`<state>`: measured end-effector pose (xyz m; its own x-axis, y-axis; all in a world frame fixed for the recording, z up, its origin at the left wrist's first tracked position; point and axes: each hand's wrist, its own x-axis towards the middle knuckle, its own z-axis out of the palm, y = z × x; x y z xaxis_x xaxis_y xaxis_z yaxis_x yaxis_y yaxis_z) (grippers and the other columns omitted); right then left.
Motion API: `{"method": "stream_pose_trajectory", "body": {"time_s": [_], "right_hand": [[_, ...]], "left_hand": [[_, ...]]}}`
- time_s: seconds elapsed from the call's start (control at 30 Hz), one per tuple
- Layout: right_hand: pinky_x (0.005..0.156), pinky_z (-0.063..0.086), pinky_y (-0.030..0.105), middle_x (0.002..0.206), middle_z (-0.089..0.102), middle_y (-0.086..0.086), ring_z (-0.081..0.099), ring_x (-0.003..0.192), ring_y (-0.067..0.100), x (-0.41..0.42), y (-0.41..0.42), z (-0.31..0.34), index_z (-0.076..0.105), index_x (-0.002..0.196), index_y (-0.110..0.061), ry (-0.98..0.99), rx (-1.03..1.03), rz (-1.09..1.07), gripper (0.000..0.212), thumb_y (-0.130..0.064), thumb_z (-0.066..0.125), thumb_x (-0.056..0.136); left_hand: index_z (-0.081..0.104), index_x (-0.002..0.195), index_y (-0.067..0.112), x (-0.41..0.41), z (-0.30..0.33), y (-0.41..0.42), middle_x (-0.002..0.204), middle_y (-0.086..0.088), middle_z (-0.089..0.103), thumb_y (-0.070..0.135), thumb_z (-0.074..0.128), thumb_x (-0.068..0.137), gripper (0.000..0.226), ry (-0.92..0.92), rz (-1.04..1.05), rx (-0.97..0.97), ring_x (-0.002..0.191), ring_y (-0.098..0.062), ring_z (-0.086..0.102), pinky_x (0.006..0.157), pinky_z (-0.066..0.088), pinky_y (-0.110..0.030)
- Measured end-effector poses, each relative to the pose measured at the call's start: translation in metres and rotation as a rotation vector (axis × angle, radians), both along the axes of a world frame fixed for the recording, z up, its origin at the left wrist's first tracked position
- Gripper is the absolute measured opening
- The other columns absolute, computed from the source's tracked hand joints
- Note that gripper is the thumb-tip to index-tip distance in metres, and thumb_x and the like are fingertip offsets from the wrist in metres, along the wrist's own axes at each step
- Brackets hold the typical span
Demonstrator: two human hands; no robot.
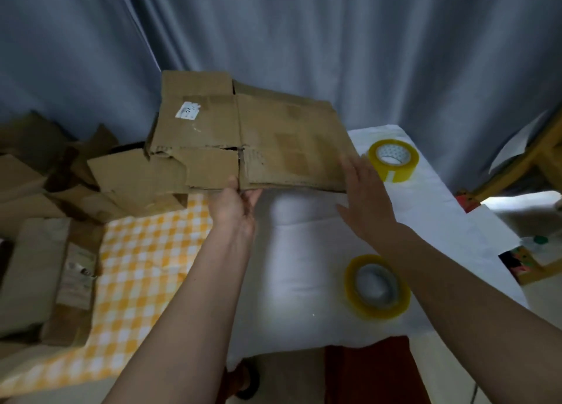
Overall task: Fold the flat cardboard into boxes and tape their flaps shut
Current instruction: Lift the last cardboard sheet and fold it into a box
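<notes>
A flattened brown cardboard box (258,135) with a torn white label hangs above the table at the centre of the head view. My left hand (235,202) pinches its near edge, thumb on top and fingers beneath. Just off the cardboard's right near corner, my right hand (363,199) is held flat with straight fingers; whether it touches the cardboard is unclear. One roll of yellowish clear tape (393,160) stands on the white cloth at the right. A second tape roll (377,286) lies nearer me.
A table (304,251) wears a white cloth on the right and a yellow checked cloth (137,266) on the left. Several more cardboard pieces and boxes (60,205) are piled at the left. Grey curtains (334,38) hang behind. A wooden frame (523,166) stands at the right.
</notes>
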<state>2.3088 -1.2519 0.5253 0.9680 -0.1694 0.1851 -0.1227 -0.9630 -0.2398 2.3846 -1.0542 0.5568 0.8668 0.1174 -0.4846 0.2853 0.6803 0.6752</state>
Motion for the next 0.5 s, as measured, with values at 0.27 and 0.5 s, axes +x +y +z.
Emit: {"method": "stream_pose_trajectory", "body": {"time_s": [0.27,0.5], "right_hand": [[0.117,0.014,0.041,0.156,0.019,0.009,0.018,0.143,0.025,-0.008,0.084,0.075,0.017,0.15,-0.015,-0.156,-0.063,0.163,0.075,-0.02,0.058,0.087],[0.104,0.037,0.044,0.141,0.042,0.01,0.041,0.127,0.03,-0.047,0.151,0.124,0.025,0.147,-0.015,-0.117,0.267,0.408,0.065,0.002,0.037,0.085]], "left_hand": [[0.058,0.103,0.005,-0.039,0.099,0.07,0.091,-0.01,0.067,0.013,0.052,0.097,0.011,-0.33,0.12,0.442,0.062,-0.017,0.065,0.057,0.058,-0.029],[0.042,0.129,0.023,-0.084,0.139,0.097,0.11,-0.026,0.061,0.018,0.048,0.094,0.036,-0.435,-0.285,0.318,0.093,-0.045,0.066,0.071,0.056,-0.059]]}}
